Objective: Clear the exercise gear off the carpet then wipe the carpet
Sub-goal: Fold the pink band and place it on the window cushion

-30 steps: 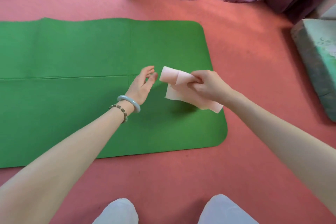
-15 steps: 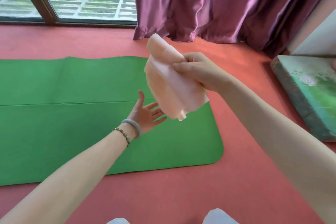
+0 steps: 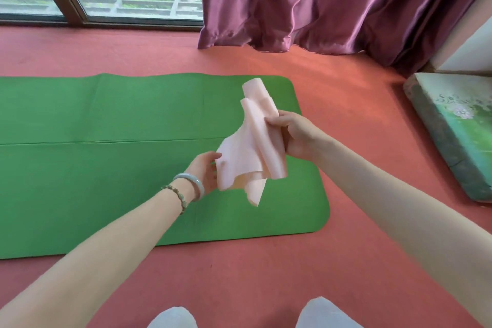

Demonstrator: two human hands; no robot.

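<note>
Right hand (image 3: 295,136) grips pink band (image 3: 250,157) above green mat (image 3: 106,168); left hand (image 3: 203,173) touches it (grip unclear).

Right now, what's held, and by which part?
The right hand grips the pink band at its bunched middle. The left hand touches its lower corner; whether it pinches cannot be told.

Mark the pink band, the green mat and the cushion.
pink band (image 3: 247,157): head view, on the middle of the hanging sheet.
green mat (image 3: 106,181): head view, on a bare part at its left.
cushion (image 3: 458,125): head view, on its top face.
</note>
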